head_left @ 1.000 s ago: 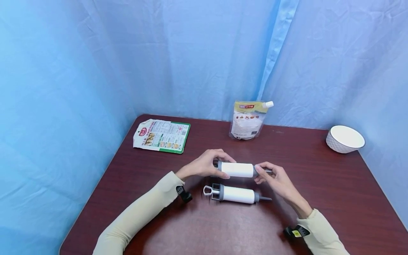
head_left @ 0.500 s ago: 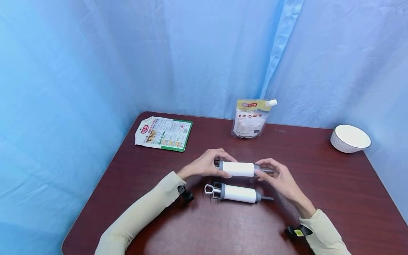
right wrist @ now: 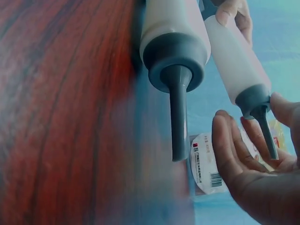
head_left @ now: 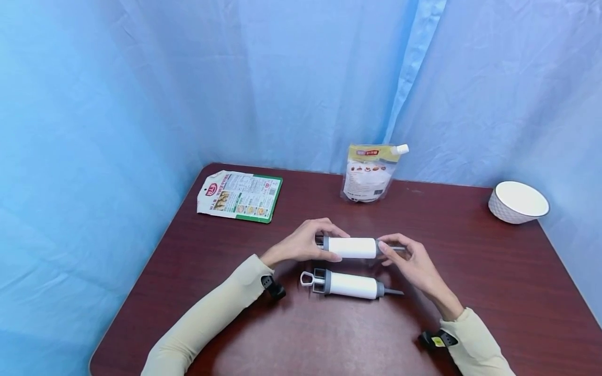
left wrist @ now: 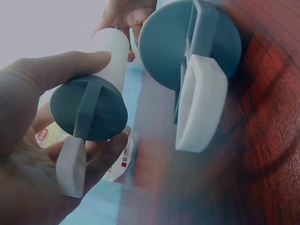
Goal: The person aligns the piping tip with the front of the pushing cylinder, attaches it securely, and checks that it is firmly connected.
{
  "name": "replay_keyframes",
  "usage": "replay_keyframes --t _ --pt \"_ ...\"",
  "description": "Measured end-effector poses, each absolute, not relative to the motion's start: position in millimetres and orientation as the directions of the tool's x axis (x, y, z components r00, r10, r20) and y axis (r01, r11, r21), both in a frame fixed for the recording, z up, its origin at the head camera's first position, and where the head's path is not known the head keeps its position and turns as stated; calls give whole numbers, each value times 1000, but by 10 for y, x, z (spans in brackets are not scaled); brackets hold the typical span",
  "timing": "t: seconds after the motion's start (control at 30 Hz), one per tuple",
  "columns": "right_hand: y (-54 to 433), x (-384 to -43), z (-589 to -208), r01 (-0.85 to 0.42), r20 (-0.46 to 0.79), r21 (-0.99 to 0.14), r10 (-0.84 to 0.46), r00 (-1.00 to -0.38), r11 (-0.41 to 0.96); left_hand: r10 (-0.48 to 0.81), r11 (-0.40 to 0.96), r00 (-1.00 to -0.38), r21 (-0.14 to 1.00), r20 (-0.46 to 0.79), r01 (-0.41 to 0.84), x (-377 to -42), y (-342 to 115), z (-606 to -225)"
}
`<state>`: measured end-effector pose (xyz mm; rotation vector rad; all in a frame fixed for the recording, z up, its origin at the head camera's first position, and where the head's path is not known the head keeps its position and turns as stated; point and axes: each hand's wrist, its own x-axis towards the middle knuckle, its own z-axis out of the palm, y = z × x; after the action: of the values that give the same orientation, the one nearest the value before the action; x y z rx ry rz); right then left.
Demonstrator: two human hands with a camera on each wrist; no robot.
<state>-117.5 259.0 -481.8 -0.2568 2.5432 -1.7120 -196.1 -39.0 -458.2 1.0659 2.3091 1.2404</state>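
In the head view, one white-barrelled syringe (head_left: 352,247) with grey ends is held level above the table. My left hand (head_left: 308,241) grips its grey flange end, thumb and fingers on opposite sides. At the other end, my right hand (head_left: 408,259) has its thumb on the grey nozzle collar, the other fingers curved around the nozzle. A matching second syringe (head_left: 352,285) lies nearer me, untouched. The left wrist view shows the held syringe's white pull handle (left wrist: 71,167) beside my palm; the right wrist view shows its long grey nozzle (right wrist: 266,133) among my fingers.
The dark red table (head_left: 301,334) carries a flat green-and-white food packet (head_left: 240,196) at back left. A spouted pouch (head_left: 369,175) stands at the back, and a white bowl (head_left: 519,202) sits at the right edge. Blue curtains (head_left: 301,78) hang behind.
My right thumb has shifted on the nozzle collar, first nearer me, then back up over it. The left hand keeps its grip, and the second syringe stays put.
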Motion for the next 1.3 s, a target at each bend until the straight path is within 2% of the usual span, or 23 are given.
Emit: replay_keyframes --t 0.13,0.3,0.7,0.93,1.3 --pt "2615 -1172 -4815 -150 83 -917 -191 -978 369 732 361 -679 811 60 461 -1963 -391 -4581" --pt "2663 -1166 -4828 -163 80 -901 -214 -973 403 727 377 -686 814 37 443 -1961 -397 -4562" --pt "2612 -1177 -4808 -72 12 -922 -158 -987 380 699 383 -704 770 120 511 -1944 -363 -4618" --pt "2601 -1181 -4792 -24 -31 -928 -141 -989 372 706 393 -688 713 170 580 -1938 -343 -4620" --pt "2651 -1217 -4806 1 -68 -925 -162 -985 381 736 393 -668 732 112 556 -2006 -373 -4692"
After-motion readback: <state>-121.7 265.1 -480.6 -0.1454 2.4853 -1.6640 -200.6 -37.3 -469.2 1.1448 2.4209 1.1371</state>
